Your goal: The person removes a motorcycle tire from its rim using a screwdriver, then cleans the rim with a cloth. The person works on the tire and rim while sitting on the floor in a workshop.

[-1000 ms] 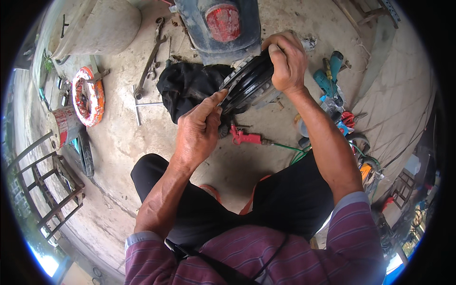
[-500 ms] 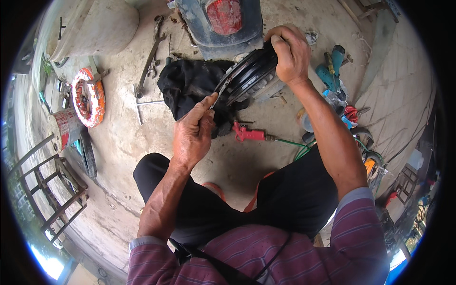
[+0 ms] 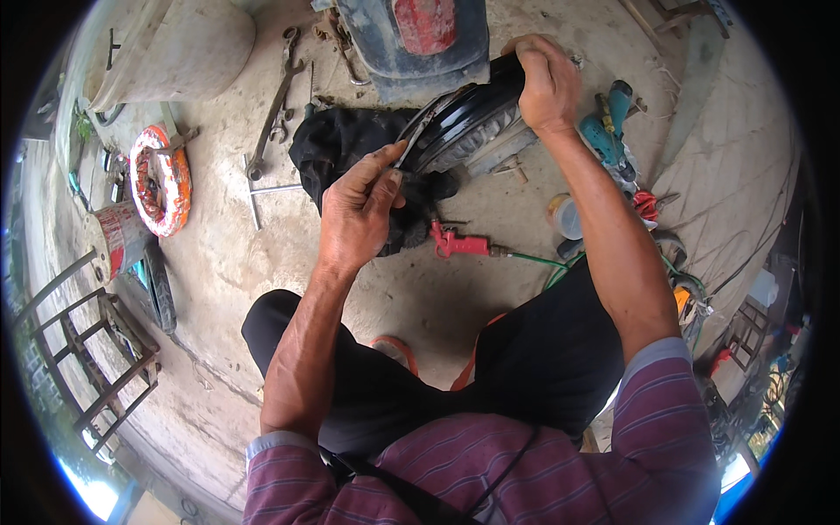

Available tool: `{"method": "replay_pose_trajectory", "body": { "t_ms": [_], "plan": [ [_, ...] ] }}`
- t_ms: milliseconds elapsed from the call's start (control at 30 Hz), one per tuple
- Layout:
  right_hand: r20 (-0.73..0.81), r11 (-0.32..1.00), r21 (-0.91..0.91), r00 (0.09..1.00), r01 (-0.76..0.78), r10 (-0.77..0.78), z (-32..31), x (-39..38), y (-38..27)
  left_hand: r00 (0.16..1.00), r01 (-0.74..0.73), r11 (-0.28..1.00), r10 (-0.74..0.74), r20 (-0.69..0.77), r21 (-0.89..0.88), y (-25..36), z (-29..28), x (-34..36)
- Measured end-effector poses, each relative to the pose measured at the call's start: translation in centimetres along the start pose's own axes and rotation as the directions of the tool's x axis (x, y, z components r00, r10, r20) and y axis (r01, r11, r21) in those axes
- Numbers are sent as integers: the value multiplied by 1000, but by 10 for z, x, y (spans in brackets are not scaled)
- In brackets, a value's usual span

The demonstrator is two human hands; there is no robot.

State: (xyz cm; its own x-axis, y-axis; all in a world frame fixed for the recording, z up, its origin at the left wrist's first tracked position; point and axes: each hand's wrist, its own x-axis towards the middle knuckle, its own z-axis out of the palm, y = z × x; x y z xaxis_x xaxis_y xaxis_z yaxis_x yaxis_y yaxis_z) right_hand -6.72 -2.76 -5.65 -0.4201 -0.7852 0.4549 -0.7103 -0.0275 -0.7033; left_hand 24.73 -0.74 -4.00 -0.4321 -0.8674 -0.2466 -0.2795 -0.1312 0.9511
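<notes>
A black wheel with its tyre (image 3: 472, 118) stands tilted in front of me, grooved tread facing partly toward me. My right hand (image 3: 549, 86) is closed over its far right side, fingers hooked round the edge and partly hidden. At the near left edge of the wheel, my left hand (image 3: 360, 210) is closed, pinching a thin metal bar (image 3: 403, 156) that lies against the rim. A black cloth (image 3: 337, 149) is bunched on the floor left of and beneath the wheel. Just nearer to me lies a red air blow gun (image 3: 459, 245) on a green hose.
Beyond the wheel is a dirty dark vehicle part with a red lamp (image 3: 423, 24). A large wrench (image 3: 278, 105) and a cross wrench (image 3: 251, 189) lie left. An orange-white wrapped ring (image 3: 160, 179) leans further left. Teal power tools (image 3: 612, 131) and a clear tub (image 3: 567, 217) sit right.
The wheel and my right hand have shifted slightly right and away, turning more tread into sight. My left hand has stayed at the rim's near edge, moving a little.
</notes>
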Motion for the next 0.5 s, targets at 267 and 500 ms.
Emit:
{"method": "replay_pose_trajectory", "body": {
  "t_ms": [267, 500],
  "plan": [
    [-37, 992, -32, 992, 119, -120, 14, -5, -27, 980, -185, 975, 193, -53, 125, 26, 21, 18],
    [-74, 989, -115, 992, 93, -102, 20, 3, -24, 979, 78, 957, -21, -201, 280, -12, -2, -23]
  ]
}}
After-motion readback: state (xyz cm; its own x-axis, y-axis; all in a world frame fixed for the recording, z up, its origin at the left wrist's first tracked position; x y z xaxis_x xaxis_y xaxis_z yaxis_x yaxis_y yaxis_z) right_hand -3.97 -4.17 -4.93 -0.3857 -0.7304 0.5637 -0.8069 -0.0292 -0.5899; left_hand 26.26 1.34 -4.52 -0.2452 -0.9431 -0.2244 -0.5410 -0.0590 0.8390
